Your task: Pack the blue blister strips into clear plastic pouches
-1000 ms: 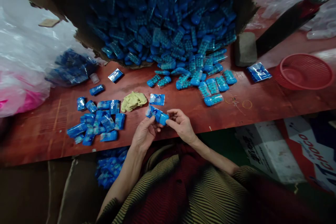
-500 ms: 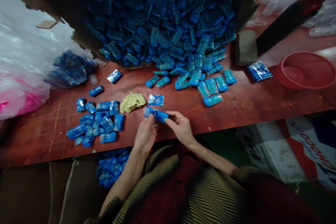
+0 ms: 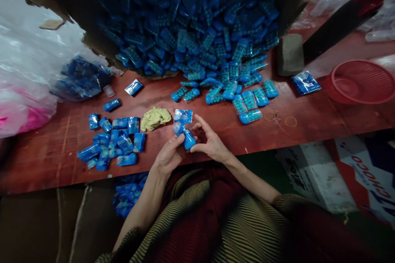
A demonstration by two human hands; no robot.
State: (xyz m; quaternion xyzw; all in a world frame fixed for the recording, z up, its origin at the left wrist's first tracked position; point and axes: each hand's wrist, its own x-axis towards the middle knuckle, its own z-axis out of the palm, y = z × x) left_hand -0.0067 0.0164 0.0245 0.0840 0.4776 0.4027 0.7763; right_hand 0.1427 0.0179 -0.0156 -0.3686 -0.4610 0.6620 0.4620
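Both hands meet at the near edge of a red-brown table [image 3: 234,129]. A small blue candy container in a clear wrapper [image 3: 186,136] is pinched between my left hand [image 3: 168,157] and my right hand [image 3: 210,143]. The left thumb and fingers close on its lower side. My right thumb presses its lower end while the other right fingers spread upward. A flat blue packet [image 3: 183,115] lies just beyond, next to a crumpled yellow cloth [image 3: 155,117].
A torn cardboard box [image 3: 191,20] spills several blue containers onto the table. Wrapped packets [image 3: 114,141] lie in a heap at left. Plastic bags [image 3: 33,82] sit far left. A red basket [image 3: 359,82] and rubber bands [image 3: 282,120] are at right.
The blue container has turned from lying sideways to pointing up and away. My right fingers have spread open above it. Both hands shifted slightly upward on the table edge.
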